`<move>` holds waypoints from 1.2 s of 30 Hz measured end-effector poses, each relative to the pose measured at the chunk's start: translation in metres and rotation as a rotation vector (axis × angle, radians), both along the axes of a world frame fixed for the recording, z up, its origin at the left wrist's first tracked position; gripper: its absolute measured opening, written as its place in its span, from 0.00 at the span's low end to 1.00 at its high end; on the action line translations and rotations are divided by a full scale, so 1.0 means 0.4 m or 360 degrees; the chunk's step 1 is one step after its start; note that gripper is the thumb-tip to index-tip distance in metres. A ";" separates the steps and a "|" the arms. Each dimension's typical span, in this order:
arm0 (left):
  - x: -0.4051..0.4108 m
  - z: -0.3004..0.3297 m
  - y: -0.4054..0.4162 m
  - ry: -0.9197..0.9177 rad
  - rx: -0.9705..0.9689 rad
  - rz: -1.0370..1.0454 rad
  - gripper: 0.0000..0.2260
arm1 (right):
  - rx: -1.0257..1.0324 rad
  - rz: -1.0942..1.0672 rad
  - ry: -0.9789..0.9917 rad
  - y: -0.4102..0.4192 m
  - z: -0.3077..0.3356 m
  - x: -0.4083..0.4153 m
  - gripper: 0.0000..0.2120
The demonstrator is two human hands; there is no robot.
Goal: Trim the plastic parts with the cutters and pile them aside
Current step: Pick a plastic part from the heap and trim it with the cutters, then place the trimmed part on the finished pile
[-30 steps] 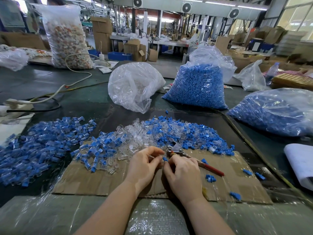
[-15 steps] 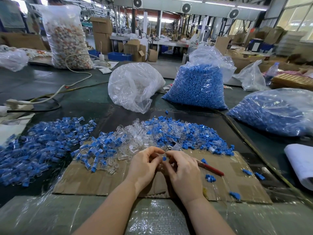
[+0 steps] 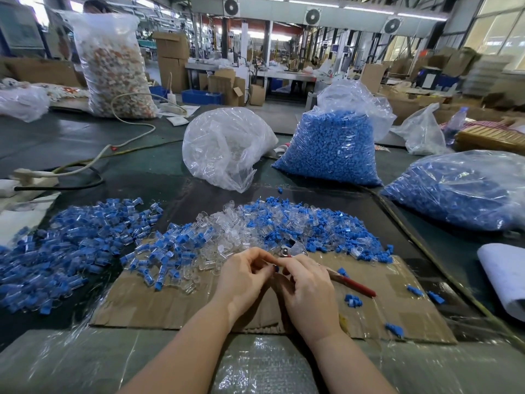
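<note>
1. A tall clear bag (image 3: 113, 66) at far left is holding pale and orange pieces.
2. A crumpled clear bag (image 3: 224, 146) is lying mid-table; its contents are unclear.
3. Two bags are bulging with blue parts: an upright one (image 3: 329, 149) and a slumped one (image 3: 460, 189) at right.
4. The left hand (image 3: 241, 277), fingers curled together, is pinching a small blue part (image 3: 276, 268) over the cardboard sheet (image 3: 170, 302).
5. The right hand (image 3: 309, 285) is curling round the cutters (image 3: 352, 284), which are lying with their long axis diagonal, metal head up-left, red handle down-right.
</note>
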State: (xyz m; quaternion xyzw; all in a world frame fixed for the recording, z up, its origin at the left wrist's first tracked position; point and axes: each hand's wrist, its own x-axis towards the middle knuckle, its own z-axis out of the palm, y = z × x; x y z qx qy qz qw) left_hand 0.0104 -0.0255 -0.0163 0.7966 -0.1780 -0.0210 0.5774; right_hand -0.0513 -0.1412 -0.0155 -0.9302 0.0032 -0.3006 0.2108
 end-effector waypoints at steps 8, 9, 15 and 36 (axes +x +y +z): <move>0.009 0.003 -0.003 0.0252 -0.0214 0.0012 0.07 | -0.0310 -0.0784 0.0824 -0.034 0.036 -0.016 0.31; 0.011 0.003 -0.004 0.0273 -0.0233 0.0019 0.07 | -0.0330 -0.0814 0.0940 -0.045 0.037 -0.018 0.33; 0.015 0.012 -0.004 0.0372 -0.0317 0.0014 0.05 | -0.0460 -0.0757 0.0949 -0.059 0.051 -0.017 0.27; 0.059 0.046 0.006 0.0769 -0.0706 0.0202 0.04 | 0.0992 0.0119 0.1499 -0.074 0.182 -0.011 0.10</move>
